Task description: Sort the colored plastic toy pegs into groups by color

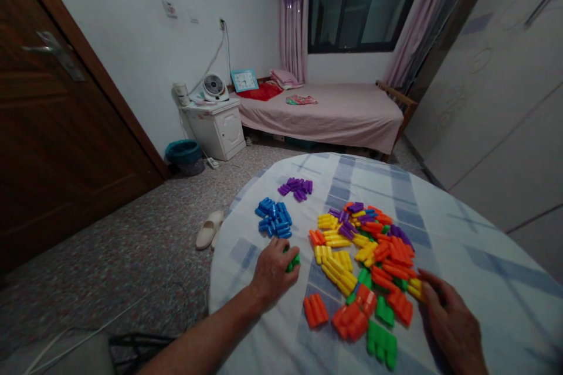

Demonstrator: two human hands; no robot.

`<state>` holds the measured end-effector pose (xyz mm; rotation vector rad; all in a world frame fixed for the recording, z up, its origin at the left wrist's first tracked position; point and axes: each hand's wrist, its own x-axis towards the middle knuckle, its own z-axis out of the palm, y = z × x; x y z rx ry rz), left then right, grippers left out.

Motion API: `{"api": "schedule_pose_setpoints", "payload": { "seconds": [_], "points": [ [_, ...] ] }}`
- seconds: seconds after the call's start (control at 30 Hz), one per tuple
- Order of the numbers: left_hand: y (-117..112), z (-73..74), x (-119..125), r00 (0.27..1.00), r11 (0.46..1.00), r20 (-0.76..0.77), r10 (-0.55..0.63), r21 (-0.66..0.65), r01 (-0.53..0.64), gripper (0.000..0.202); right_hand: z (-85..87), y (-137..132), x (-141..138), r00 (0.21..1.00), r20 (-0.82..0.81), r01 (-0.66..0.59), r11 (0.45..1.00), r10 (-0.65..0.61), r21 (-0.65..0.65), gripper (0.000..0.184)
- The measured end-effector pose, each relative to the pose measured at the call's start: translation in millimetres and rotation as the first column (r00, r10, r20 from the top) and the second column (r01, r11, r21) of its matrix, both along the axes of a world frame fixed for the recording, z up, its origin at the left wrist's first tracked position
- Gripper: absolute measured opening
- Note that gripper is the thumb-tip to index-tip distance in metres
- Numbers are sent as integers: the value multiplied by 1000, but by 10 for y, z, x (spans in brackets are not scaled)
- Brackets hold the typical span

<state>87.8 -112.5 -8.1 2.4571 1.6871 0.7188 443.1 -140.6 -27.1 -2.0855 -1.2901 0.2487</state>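
My left hand (pixel 273 272) is closed around a green plastic block (pixel 294 260), which shows between thumb and fingers just in front of the blue blocks (pixel 275 218). At the right edge of a mixed pile of ribbed plastic blocks (pixel 367 246), my right hand (pixel 453 316) has its thumb and forefinger on a yellow block (pixel 416 289). Yellow, orange, purple and green pieces overlap in that pile. Nearer to me lie an orange block (pixel 315 310) and a green block (pixel 382 344). Beyond the blue group is a small heap of purple blocks (pixel 297 188).
A round table with a checked cloth (pixel 457 258) carries the blocks. Past it stand a bed (pixel 343 111), a white cabinet (pixel 220 129) with a fan (pixel 214 87), and a teal bin (pixel 183 152). Slippers (pixel 209 229) lie on the floor at left.
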Motion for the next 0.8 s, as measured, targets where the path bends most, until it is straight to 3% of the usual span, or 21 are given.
{"api": "schedule_pose_setpoints", "payload": {
  "seconds": [0.27,0.5,0.57,0.63,0.73,0.8],
  "points": [
    [-17,0,-41,995,995,-13,-103,13,103,23,65,-24,-88,999,-52,-4,999,6,35,54],
    [-47,61,-82,986,992,108,-127,1,128,24,54,-21,-94,996,-86,-5,1000,6,7,53],
    [-3,105,-157,976,995,196,-94,59,84,22,57,-21,-92,996,-89,1,1000,-1,-1,53],
    [112,160,-274,964,992,267,4,119,-37,25,69,-24,-94,996,-88,5,1000,-6,-15,54],
    [389,194,-475,950,975,252,186,68,-210,52,87,-33,-93,996,-83,12,999,-14,-32,56],
    [579,148,-576,962,977,173,211,-55,-204,83,85,-40,-81,997,-81,11,999,-15,-42,57]
  ]
}}
